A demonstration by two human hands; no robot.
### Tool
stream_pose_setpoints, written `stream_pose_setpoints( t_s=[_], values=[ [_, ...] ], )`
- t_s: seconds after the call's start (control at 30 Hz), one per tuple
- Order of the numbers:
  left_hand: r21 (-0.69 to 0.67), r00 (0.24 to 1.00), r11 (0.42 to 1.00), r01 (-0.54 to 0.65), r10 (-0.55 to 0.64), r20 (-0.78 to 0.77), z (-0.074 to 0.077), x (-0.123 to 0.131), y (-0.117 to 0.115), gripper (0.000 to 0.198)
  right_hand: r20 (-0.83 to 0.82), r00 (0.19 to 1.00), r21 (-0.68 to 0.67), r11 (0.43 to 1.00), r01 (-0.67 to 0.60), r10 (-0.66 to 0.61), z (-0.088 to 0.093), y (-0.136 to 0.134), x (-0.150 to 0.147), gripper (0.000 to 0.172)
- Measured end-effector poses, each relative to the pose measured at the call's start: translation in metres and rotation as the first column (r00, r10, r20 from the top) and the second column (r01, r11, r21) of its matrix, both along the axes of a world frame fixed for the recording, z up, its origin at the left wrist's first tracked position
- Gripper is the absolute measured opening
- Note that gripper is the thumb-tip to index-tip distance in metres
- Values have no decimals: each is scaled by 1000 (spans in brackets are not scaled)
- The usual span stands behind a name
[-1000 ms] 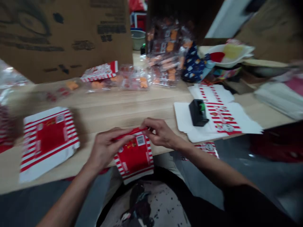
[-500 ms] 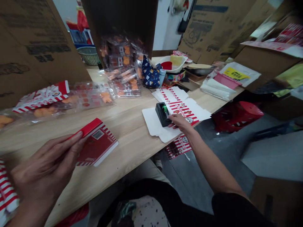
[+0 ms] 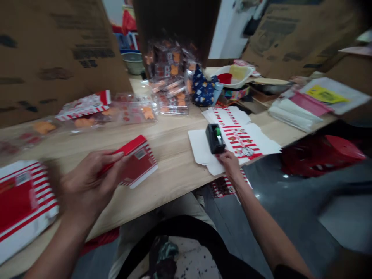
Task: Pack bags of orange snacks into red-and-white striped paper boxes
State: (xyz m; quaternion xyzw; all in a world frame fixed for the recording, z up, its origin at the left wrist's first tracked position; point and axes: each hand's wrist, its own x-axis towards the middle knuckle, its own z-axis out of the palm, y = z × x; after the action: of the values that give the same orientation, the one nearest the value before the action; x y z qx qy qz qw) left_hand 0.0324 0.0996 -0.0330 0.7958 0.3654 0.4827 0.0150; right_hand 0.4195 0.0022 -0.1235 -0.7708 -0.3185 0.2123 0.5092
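My left hand (image 3: 93, 176) grips a small folded red carton (image 3: 136, 164) between thumb and fingers. The carton has striped edges, a barcode label and a white flap, and is held just over the table. My right hand (image 3: 229, 161) is closed at the near end of a black tape dispenser (image 3: 215, 138) with a green core. Whatever is pinched in its fingertips is too small to make out. The dispenser stands on flat white and red-striped carton blanks (image 3: 238, 135). A larger red-and-white striped package (image 3: 26, 197) lies left of my left hand.
Clear packets of orange pieces (image 3: 171, 81) are heaped at the back, and more lie along the left rear with a striped pack (image 3: 85, 104). A blue patterned cloth bundle (image 3: 202, 87) and white basin (image 3: 238, 77) stand behind the blanks. A red stool (image 3: 325, 155) is right of the table.
My right hand has drawn slightly toward me from the dispenser's side to its near end. My left hand still holds the carton. The view has swung left, bringing more of the striped package into sight.
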Motion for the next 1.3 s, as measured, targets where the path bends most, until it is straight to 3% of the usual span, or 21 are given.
stream_pose_setpoints(
  t_s=[0.07,0.13,0.2,0.23,0.3,0.37,0.43,0.5,0.57,0.67,0.8,0.9,1.03,1.17,1.23,1.3],
  values=[
    [27,997,997,74,-73,-16,3,-1,-5,12,53,998,39,999,37,-39,5,-5,-13,21],
    [-31,994,994,102,-103,-26,7,-1,-9,8,93,995,97,995,22,-31,19,-4,-36,14],
    [-72,993,991,112,-114,-20,10,-1,-14,7,75,977,160,965,-208,198,42,1,-71,10],
    [-77,992,990,120,-122,-18,11,-1,-16,7,31,941,215,918,-334,336,55,4,-93,11],
    [-86,991,988,132,-134,-23,12,-3,-21,9,-53,795,324,763,-559,605,82,12,-139,14],
    [-108,992,987,123,-126,-21,11,-4,-26,15,-113,650,401,633,-662,752,103,23,-181,24],
    [-138,995,986,97,-97,7,9,-5,-29,24,-180,552,440,569,-695,814,114,35,-210,50],
    [-160,995,982,95,-87,54,5,-6,-31,32,-240,526,451,573,-684,816,117,44,-227,70],
    [-170,991,979,112,-98,87,2,-8,-31,36,-281,549,437,614,-657,787,114,50,-235,76],
    [-157,992,981,114,-102,79,2,-11,-30,33,-313,576,395,655,-644,755,109,54,-238,76],
    [-113,979,972,204,-205,9,10,-15,-26,25,-307,585,378,660,-649,751,105,57,-240,74],
    [-163,972,959,234,-234,17,17,-16,-24,22,-280,594,396,655,-644,754,100,60,-242,74],
    [-280,996,956,93,-87,34,25,-16,-19,11,-264,598,439,647,-624,756,92,64,-251,77],
    [-304,1000,953,5,-14,-27,29,-26,-2,11,-254,588,435,633,-640,768,86,68,-260,91],
    [-315,986,942,-119,149,73,20,-40,11,12,-172,598,408,609,-680,783,80,76,-258,95],
    [-407,861,872,-270,408,302,-2,-57,24,20,-16,621,325,591,-738,784,73,97,-248,90]
  ],
)
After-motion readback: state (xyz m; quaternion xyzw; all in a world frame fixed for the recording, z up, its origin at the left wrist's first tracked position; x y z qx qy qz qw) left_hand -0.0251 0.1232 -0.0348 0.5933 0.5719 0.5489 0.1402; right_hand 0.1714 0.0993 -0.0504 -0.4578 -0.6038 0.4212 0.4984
